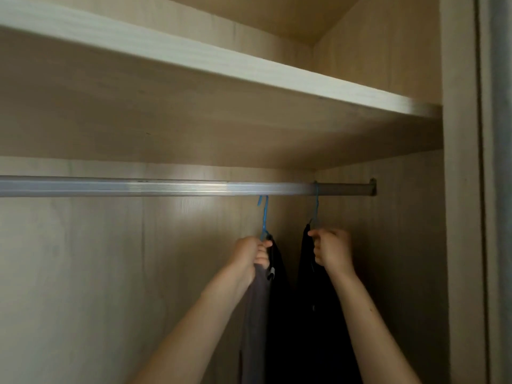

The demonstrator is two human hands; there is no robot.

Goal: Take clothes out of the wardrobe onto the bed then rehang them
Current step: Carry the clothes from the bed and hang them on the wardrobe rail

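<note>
The rail (138, 187) runs bare along its left stretch under the shelf (194, 59), so all the hanging sits at the right end of the wardrobe. The left hand (250, 254) reaches up with its fingers (263, 253) curled tight round the neck of the left hanger (264, 214) and the bunched top of a grey garment (256, 314). Holding that high probably lets the hand steer the hook. The hook's top meets the rail's lower edge, and I cannot tell whether it is seated or free.

A black garment (278, 273) hangs just beside the grey one, touching it. Further right the right hanger (316, 206) plainly loops over the rail and carries another dark garment (313, 300). The right hand (332, 249) holds it at the neck with its fingers curled in a pinch, likely to steady it or keep it apart from its neighbour.

Both hangers are at the rail, inside the wardrobe; the bed is out of view. Whether this is lifting off or rehanging cannot be told from here.
</note>
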